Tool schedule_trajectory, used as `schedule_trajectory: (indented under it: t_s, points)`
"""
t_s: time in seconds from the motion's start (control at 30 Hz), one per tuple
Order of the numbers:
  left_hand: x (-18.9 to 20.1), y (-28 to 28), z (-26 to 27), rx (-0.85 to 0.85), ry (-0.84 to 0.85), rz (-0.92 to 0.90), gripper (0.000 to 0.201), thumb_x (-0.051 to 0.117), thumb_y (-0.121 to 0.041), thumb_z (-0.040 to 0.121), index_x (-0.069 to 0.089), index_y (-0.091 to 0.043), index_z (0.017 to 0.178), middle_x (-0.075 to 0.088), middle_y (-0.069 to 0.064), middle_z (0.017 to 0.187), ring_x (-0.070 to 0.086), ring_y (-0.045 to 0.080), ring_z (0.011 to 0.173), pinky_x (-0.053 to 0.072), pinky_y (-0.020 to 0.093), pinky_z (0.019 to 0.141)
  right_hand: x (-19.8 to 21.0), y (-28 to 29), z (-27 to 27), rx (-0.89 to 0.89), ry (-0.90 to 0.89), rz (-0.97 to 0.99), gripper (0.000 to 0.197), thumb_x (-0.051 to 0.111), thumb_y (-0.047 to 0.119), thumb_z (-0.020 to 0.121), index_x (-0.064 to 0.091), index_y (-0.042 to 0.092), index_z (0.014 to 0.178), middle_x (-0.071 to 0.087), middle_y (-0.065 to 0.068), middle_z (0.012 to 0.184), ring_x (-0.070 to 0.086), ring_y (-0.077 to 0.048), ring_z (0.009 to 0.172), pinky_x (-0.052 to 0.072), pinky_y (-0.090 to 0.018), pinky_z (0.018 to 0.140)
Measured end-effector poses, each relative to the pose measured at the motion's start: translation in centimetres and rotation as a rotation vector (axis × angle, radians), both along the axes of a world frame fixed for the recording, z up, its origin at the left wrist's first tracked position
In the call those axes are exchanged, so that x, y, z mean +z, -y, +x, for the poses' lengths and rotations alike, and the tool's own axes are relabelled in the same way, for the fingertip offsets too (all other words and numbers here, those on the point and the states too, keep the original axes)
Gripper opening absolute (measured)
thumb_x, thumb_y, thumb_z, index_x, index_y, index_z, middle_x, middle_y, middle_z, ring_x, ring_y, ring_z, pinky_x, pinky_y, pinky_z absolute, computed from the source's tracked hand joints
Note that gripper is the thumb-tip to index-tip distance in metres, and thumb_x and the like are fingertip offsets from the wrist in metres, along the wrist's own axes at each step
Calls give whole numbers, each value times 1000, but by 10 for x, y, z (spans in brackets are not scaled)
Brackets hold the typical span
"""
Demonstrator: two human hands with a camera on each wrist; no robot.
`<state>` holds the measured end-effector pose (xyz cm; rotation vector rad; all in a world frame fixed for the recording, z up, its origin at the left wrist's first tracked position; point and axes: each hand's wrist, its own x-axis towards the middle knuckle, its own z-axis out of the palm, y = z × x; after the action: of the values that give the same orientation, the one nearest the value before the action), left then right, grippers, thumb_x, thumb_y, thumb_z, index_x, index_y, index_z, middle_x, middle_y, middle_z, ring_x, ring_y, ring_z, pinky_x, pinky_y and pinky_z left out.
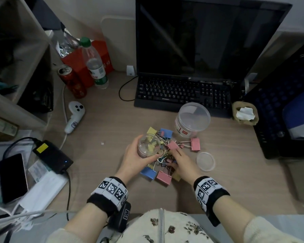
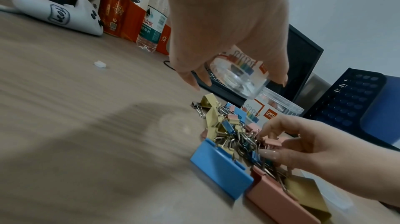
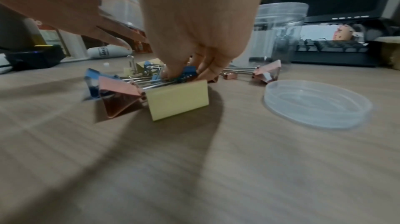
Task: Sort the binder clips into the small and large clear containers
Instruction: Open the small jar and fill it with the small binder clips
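Observation:
A pile of binder clips [image 1: 162, 156] lies mid-desk, small ones tangled among large blue [image 1: 148, 173], pink [image 1: 163, 178] and yellow [image 3: 177, 99] ones. My left hand [image 1: 138, 153] grips the small clear container [image 1: 150, 143] and holds it tilted just above the pile's left side; it also shows in the left wrist view [image 2: 238, 80]. My right hand [image 1: 172, 161] reaches down into the pile, its fingertips [image 3: 173, 72] pinching a small blue clip [image 3: 190, 72]. The large clear container [image 1: 191, 120] stands behind the pile, near the keyboard.
A loose clear lid [image 1: 205, 161] lies right of the pile. A keyboard [image 1: 181, 93] and monitor are behind, a black crate [image 1: 279, 120] at right. A bottle [image 1: 95, 64], red can [image 1: 72, 81], white controller [image 1: 74, 116] and power adapter [image 1: 53, 156] sit at left.

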<state>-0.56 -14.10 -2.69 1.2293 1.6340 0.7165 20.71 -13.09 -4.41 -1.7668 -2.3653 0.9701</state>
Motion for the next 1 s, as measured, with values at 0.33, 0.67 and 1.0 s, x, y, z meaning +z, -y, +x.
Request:
schedule_trajectory:
  t_s: [0.33,0.67,1.0]
  points:
    - [-8,-5,-9,24,16,-15,111,80,-79,42,45,-35,136,54,-11,131,53,9,120,46,41,106,5,2,33,-143,-138,219,17,67,12,88,75,12,103,68,-4,102,65,-24,87,52,-33,74]
    - [-15,-10,-10,-23,40,-34,102,79,-83,37,45,-49,127,56,-12,127,57,8,115,50,42,103,15,-12,45,-535,-348,115,19,68,19,88,74,18,106,58,4,98,59,-14,90,50,-26,77]
    - [-14,-8,-7,-106,-28,-22,81,89,-55,56,44,-47,123,52,-11,122,47,5,110,43,31,99,49,-22,15,-559,-579,45,12,66,16,89,72,24,96,69,-3,95,64,-6,78,52,-19,70]
